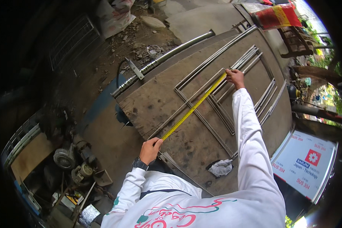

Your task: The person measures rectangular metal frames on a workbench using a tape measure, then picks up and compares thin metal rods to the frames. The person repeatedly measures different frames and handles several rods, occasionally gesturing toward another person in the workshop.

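Note:
A yellow measuring tape (195, 106) is stretched slantwise across the worktable (148, 102). Near the table's front left edge, my left hand (150, 151) is closed on its near end. Farther off to the right, my right hand (236, 78) pinches the other end, beside the corner of a thin metal frame. A slim metal rod (174, 113) runs close along the tape's left side; whether my fingers also touch it I cannot tell. Several rectangular metal frames (207, 123) lie overlapping under and beyond the tape. Tape case and fingertips are partly hidden.
A crumpled grey cloth (219, 168) lies on the table's near side. Along the far left edge runs a shiny metal tube (174, 49) with a clamp (135, 69). Motors (65, 157) crowd the lower left floor. A printed sheet panel (304, 163) stands at right.

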Available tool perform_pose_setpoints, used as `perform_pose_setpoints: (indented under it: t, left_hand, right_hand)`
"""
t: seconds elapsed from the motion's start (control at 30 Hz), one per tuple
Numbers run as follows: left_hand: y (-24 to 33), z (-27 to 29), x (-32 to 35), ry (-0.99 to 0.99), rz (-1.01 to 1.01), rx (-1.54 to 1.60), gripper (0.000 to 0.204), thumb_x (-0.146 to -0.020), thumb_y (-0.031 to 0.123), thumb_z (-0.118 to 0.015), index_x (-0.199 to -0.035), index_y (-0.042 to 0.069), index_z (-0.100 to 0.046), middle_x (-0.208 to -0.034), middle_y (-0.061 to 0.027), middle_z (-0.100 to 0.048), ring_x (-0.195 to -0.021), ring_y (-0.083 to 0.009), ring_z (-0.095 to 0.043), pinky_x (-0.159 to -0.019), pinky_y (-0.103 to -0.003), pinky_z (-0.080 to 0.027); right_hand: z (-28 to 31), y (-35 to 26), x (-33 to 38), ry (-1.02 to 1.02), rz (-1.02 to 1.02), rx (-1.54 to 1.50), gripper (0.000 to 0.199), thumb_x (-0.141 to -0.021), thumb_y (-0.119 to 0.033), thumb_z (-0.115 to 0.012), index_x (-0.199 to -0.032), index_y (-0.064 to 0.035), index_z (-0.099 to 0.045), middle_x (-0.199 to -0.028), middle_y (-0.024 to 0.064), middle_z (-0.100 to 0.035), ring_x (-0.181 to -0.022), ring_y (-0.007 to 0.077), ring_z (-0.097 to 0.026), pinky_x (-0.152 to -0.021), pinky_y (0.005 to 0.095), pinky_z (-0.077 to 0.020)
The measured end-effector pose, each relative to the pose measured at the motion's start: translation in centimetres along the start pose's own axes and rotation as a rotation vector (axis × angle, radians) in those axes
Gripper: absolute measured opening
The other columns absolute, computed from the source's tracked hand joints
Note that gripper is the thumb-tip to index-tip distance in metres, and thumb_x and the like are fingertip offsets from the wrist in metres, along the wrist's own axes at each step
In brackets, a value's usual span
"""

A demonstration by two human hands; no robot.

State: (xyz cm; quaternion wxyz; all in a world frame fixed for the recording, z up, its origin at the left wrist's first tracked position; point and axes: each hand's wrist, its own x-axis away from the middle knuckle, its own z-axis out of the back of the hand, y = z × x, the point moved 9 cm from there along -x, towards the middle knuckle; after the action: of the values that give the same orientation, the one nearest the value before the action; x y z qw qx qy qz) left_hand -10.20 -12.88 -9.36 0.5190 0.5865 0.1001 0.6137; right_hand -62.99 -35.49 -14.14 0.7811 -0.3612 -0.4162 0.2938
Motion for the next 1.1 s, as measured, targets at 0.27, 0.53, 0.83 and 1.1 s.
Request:
perform_pose_setpoints:
  t: [0.27, 0.53, 0.83, 1.1]
  left_hand:
    - [-2.0, 1.1, -1.7, 0.012, 0.043, 0.001, 0.030, -0.095, 0.028, -0.060, -0.087, 0.000, -0.069, -0.063, -0.0043, -0.061, -0.058, -0.0108, -0.057, -0.057, -0.029, -0.045]
    - [-5.4, 1.1, -0.6, 0.039, 0.133, 0.084, 0.031, -0.092, 0.029, -0.066, -0.087, -0.001, -0.069, -0.070, -0.0061, -0.068, -0.063, -0.0118, -0.062, -0.061, -0.029, -0.049]
    - [-10.6, 3.3, 1.9, 0.121, 0.118, 0.100, 0.027, -0.092, 0.028, -0.067, -0.099, 0.002, -0.071, -0.076, -0.0091, -0.071, -0.068, -0.0164, -0.067, -0.066, -0.031, -0.052]
    - [-10.7, 3.6, 0.8, 0.063, 0.011, 0.060, 0.029, -0.093, 0.026, -0.063, -0.109, 0.004, -0.069, -0.090, -0.0119, -0.072, -0.080, -0.0228, -0.070, -0.077, -0.034, -0.053]
  right_hand:
    - [-1.3, -3.1, 0.0, 0.210, 0.387, 0.538, 0.042, -0.076, -0.032, -0.080, -0.106, -0.0041, -0.072, -0.088, 0.0161, -0.072, -0.083, 0.0266, -0.070, -0.077, 0.0367, -0.0533]
    - [-2.8, -2.7, 0.2, 0.195, 0.369, 0.464, 0.028, -0.082, -0.025, -0.077, -0.104, -0.0069, -0.075, -0.091, 0.0113, -0.074, -0.082, 0.0182, -0.070, -0.075, 0.0307, -0.0538]
    - [-2.6, -1.9, -1.2, 0.142, 0.368, 0.564, 0.037, -0.085, -0.035, -0.077, -0.110, -0.0092, -0.074, -0.100, 0.0111, -0.075, -0.090, 0.0172, -0.070, -0.080, 0.0295, -0.0529]
    - [-1.9, -0.9, -3.2, 0.088, 0.423, 0.615, 0.036, -0.087, -0.033, -0.074, -0.113, -0.0083, -0.072, -0.104, 0.0110, -0.074, -0.095, 0.0198, -0.071, -0.084, 0.0307, -0.0526]
